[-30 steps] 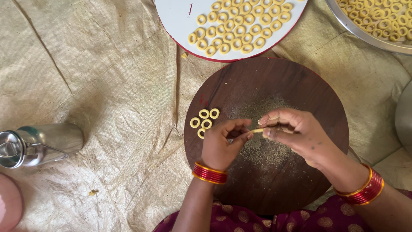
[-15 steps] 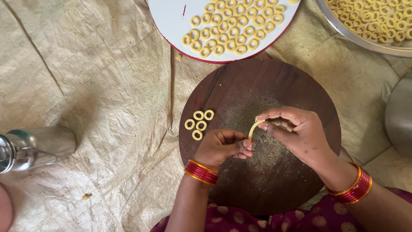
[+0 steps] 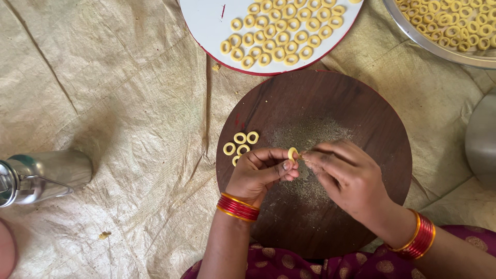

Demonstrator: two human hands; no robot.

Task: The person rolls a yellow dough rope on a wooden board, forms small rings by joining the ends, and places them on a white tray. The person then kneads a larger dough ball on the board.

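Both hands, left hand (image 3: pixel 257 175) and right hand (image 3: pixel 346 178), pinch one dough ring (image 3: pixel 293 154) mid-board (image 3: pixel 361 108), edges clear.

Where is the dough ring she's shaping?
The dough ring is pinched between left hand and right hand, above the round wooden board.

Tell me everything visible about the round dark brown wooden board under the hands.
The round dark brown wooden board lies flat on beige woven sheeting. Its grain shows, and greyish powder dusts its middle. A few small yellow dough rings rest on its left part. Both hands work above it, pinching one ring between them.
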